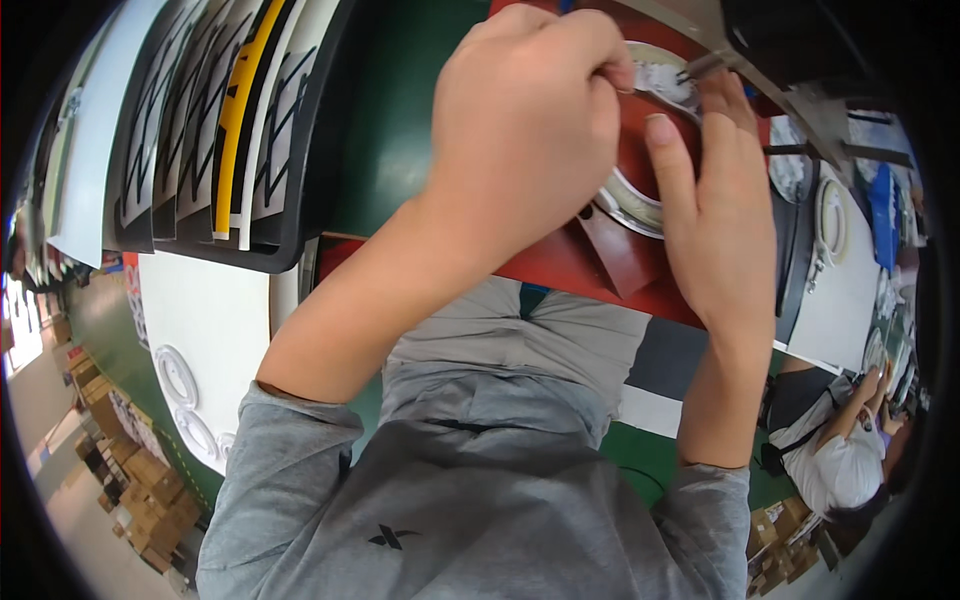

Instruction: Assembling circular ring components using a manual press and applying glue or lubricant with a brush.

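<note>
A white ring-shaped part (pixel 632 208) lies on a red work surface (pixel 530 262) in front of me, partly covered by my hands. Crinkled whitish material (pixel 662 80) shows along its far side, and a thin metal tip (pixel 702 68) reaches in over it. My left hand (pixel 530 105) is closed in a pinch at the ring's far left; whatever the fingertips hold is hidden. Along the ring's right side lies my right hand (pixel 715 190), fingers stretched out and thumb apart. A dark reddish flat strip (pixel 612 250) sticks out toward me from under the ring.
At the left stands a black rack (pixel 290 235) with upright sheets and a yellow strip (pixel 240 120). White rings (pixel 178 375) rest on a white table. A dark machine part (pixel 800 50) overhangs the far right. Another ring (pixel 830 225) and a person (pixel 845 465) are at the right.
</note>
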The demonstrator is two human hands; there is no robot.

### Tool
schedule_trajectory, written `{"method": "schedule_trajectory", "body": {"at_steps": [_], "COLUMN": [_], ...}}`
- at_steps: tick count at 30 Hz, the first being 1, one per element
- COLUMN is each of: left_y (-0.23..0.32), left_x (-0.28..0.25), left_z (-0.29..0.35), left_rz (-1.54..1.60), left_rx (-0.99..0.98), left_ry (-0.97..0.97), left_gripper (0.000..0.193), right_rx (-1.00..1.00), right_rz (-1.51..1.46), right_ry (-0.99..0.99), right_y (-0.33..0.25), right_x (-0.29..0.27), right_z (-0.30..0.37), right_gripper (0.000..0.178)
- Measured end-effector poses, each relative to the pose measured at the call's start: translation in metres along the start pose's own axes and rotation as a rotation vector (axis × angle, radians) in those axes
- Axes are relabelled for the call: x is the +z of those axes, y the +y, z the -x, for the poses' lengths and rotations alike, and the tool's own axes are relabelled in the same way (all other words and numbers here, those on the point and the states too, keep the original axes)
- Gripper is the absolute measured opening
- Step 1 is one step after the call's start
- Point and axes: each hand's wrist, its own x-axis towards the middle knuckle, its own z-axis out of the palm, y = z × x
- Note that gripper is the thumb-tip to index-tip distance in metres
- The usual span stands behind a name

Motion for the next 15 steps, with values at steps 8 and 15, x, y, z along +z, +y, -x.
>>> {"method": "schedule_trajectory", "body": {"at_steps": [8,15], "left_y": [-0.020,0.001], "left_x": [0.007,-0.001], "left_z": [0.011,0.009], "left_rz": [-0.176,-0.346], "left_rx": [0.231,0.182], "left_ry": [0.064,-0.044], "left_gripper": [0.015,0.033], "right_rx": [-0.040,-0.172], "right_rz": [-0.139,-0.176], "right_ry": [0.169,0.873], "right_y": [-0.006,-0.022], "right_x": [-0.004,-0.145], "right_z": [0.014,-0.021], "right_gripper": [0.056,0.022]}}
